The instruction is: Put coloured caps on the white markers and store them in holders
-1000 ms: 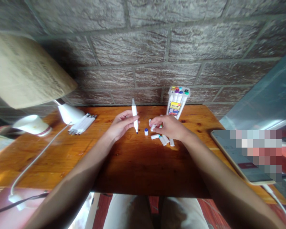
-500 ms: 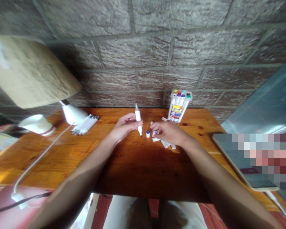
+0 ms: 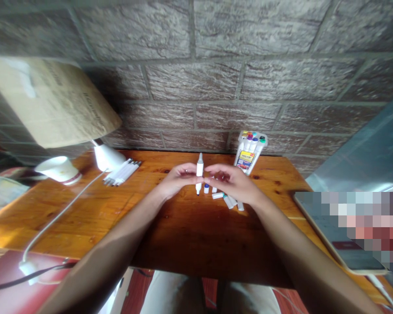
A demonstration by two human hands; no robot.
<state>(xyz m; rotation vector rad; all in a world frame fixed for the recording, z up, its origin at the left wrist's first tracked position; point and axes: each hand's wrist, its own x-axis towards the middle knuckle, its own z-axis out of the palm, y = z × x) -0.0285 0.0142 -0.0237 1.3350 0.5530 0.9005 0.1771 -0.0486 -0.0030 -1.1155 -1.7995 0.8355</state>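
Upright in my left hand (image 3: 182,179) is a white double-ended marker (image 3: 199,172), pinched between thumb and fingers. Its grey tip points up and a dark tip points down. Close on the marker's right side is my right hand (image 3: 231,179), its thumb and forefinger apart and nothing visible between them. I cannot tell whether its thumb tip touches the marker. Below the fingers a white cap with a blue top (image 3: 206,188) stands on the table. Several loose white caps (image 3: 228,201) lie under and in front of my right hand.
A clear case of markers (image 3: 247,152) stands behind my right hand. To the left are a row of white markers (image 3: 121,172), a lamp (image 3: 108,157), a paper cup (image 3: 59,170) and a white cable (image 3: 63,213). A tablet (image 3: 334,240) lies at the right edge.
My right hand has risen from the loose caps and come to the marker. My left hand has shifted slightly right with the marker. The view has tilted a little.
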